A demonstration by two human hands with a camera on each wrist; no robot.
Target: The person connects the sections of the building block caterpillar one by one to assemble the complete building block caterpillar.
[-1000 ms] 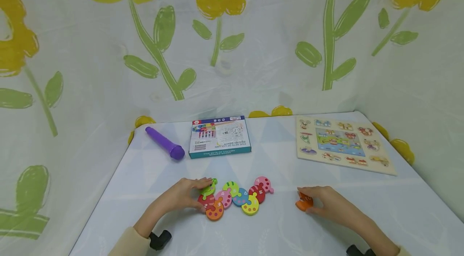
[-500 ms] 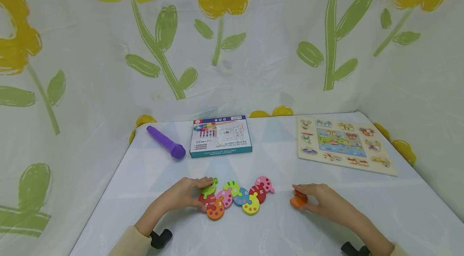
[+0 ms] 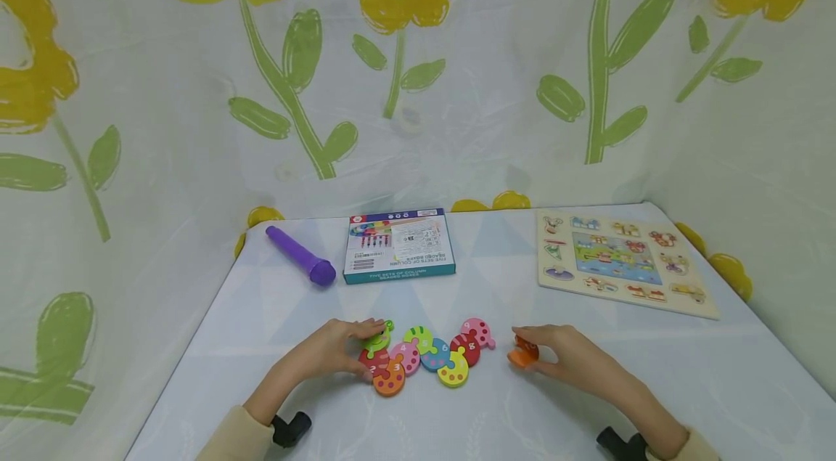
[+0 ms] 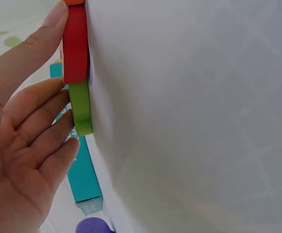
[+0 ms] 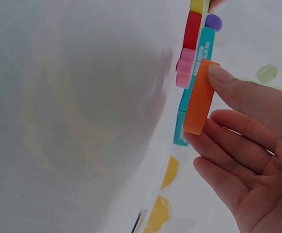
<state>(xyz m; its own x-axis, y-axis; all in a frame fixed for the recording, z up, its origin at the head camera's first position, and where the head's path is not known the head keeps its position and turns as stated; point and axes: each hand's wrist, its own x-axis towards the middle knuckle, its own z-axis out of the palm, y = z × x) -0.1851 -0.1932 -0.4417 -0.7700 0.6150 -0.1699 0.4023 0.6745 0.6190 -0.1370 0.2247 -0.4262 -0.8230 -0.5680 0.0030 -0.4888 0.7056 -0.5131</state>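
On the table lies a caterpillar puzzle [image 3: 435, 356] of joined, numbered round pieces, its green smiling head at the left end and a pink 9 piece [image 3: 479, 332] at the right. My left hand [image 3: 333, 352] holds the head end, fingers at the green head [image 4: 80, 109] and thumb along the red piece [image 4: 75, 46]. To the right of the chain, my right hand [image 3: 568, 356] pinches a loose orange puzzle piece [image 5: 199, 99] between thumb and fingers. A gap separates that piece from the pink one; my fingers cover part of its top.
A purple toy microphone [image 3: 300, 256] lies at the back left, beside a flat boxed toy [image 3: 398, 247]. At the back right is a wooden picture puzzle board [image 3: 620, 261]. Flower-printed cloth [image 3: 457, 141] walls in the table.
My right hand has moved left with the orange piece, closer to the pink end of the caterpillar. My left hand stays at the head end.
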